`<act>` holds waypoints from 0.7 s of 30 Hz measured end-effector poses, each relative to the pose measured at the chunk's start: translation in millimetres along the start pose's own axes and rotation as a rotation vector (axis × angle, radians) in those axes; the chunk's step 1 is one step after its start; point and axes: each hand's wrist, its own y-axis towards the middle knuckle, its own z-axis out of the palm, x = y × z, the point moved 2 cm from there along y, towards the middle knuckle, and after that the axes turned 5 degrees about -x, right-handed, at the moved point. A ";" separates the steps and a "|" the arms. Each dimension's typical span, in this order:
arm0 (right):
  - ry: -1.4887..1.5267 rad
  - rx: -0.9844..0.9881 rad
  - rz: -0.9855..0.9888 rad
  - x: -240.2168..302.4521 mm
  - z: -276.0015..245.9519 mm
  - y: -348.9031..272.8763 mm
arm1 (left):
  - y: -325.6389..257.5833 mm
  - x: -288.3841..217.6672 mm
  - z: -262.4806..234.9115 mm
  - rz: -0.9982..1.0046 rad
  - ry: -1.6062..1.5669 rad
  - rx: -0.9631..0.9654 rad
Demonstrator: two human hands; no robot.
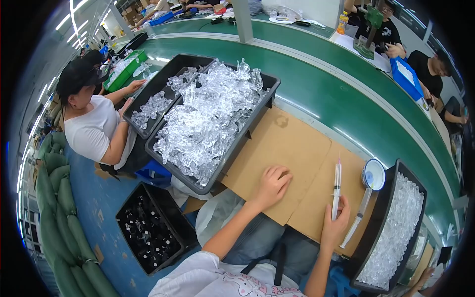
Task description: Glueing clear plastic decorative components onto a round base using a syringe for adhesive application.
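My right hand (335, 222) is closed round the lower part of a clear syringe (337, 180), whose thin pink tip points away from me. On the cardboard sheet (302, 168) rests my left hand (273, 188), its fingers curled in; whatever may be inside them is hidden. A second syringe (357, 218) lies to the right of my right hand, with its tip end at a small blue-and-white bowl (373, 174).
A large black tray (273, 84) heaped with clear plastic pieces stands at left. Another black bin (391, 198) of small clear pieces is at right. A black crate (178, 232) of dark parts sits on the floor. A co-worker (94, 123) works at left; a green table (321, 81) stretches behind.
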 end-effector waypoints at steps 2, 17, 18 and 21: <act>0.015 -0.014 -0.013 0.1 0.4 -0.8 | -0.5 -0.7 -0.5 -0.004 -0.001 -0.002; 0.038 0.018 0.017 0.7 -1.4 -0.7 | -0.8 -0.3 -1.4 0.008 0.011 -0.004; 0.043 0.018 0.022 1.0 -1.0 -0.4 | -0.9 0.1 -1.1 0.005 0.009 0.001; 0.053 -0.049 -0.032 1.6 0.8 -0.6 | -1.2 0.3 0.0 0.000 0.007 -0.005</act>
